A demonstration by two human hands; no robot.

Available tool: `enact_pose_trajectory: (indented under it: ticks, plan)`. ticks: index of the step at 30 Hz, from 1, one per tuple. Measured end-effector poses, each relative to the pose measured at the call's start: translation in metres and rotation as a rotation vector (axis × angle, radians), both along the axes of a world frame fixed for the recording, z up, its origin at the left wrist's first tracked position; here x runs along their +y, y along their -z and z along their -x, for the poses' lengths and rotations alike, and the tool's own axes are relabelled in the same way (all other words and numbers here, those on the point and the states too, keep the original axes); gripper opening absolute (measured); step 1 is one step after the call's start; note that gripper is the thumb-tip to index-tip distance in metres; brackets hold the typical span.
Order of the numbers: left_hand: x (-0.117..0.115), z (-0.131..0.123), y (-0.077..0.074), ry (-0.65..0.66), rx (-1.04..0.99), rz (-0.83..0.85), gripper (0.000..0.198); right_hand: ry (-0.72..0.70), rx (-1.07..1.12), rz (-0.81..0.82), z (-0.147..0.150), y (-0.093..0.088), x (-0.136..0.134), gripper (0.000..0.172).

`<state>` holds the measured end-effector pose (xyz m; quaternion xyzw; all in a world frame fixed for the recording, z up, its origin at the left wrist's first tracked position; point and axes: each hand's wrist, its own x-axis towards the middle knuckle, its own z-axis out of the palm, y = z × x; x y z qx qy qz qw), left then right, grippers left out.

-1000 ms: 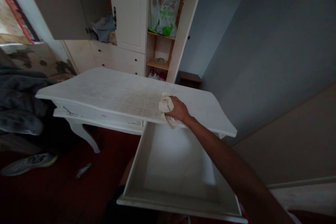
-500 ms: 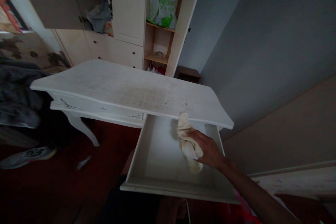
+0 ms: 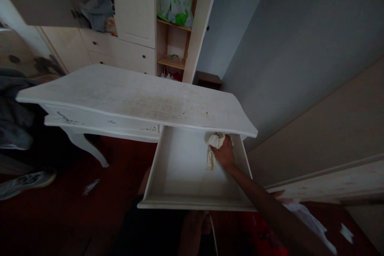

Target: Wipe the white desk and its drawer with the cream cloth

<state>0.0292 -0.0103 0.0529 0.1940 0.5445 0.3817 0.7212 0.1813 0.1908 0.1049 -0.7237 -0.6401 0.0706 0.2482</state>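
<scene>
My right hand [image 3: 224, 153] is closed round a cream cloth [image 3: 216, 141] inside the pulled-out white drawer [image 3: 183, 168], near its back right part. One end of the cloth hangs toward the drawer floor. Low in the view, just below the drawer front, my left hand [image 3: 199, 224] is in deep shadow; its fingers look curled, but whether they hold anything is too dark to tell. The drawer belongs to a white desk [image 3: 120, 92] whose top has brownish smudges.
Behind the desk stands a white wardrobe [image 3: 135, 4] with open doors, holding plastic bags [image 3: 181, 4] and clothes. Dark clothing [image 3: 13, 112] lies at the left, above a grey shoe [image 3: 27, 183]. A grey wall rises at the right. A plastic bag [image 3: 312, 220] is on the floor.
My right hand has moved the cloth deeper into the drawer, toward its back right corner, and the cloth is more bunched. The camera view has shifted slightly.
</scene>
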Motion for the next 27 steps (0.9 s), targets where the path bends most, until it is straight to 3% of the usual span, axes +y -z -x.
enact_pose_trajectory:
  ticks: [6,10,18,23,27]
  plan:
    - [-0.001,0.001,0.007,-0.014,-0.009,0.006,0.044,0.207,0.203,-0.110,0.048,0.002,0.026,0.085]
    - [-0.002,0.004,0.007,-0.017,-0.007,-0.002,0.046,0.263,0.245,-0.066,0.078,0.002,0.033,0.087]
    - [-0.007,0.001,0.000,0.069,0.030,0.010,0.037,0.157,0.308,-0.055,0.156,-0.005,0.032,0.090]
    - [-0.009,0.008,-0.006,0.114,0.089,0.018,0.032,-0.114,0.345,0.040,0.206,-0.005,0.025,0.085]
    - [-0.011,0.012,-0.007,0.131,0.137,0.017,0.032,-0.226,0.313,0.087,0.212,-0.004,0.021,0.082]
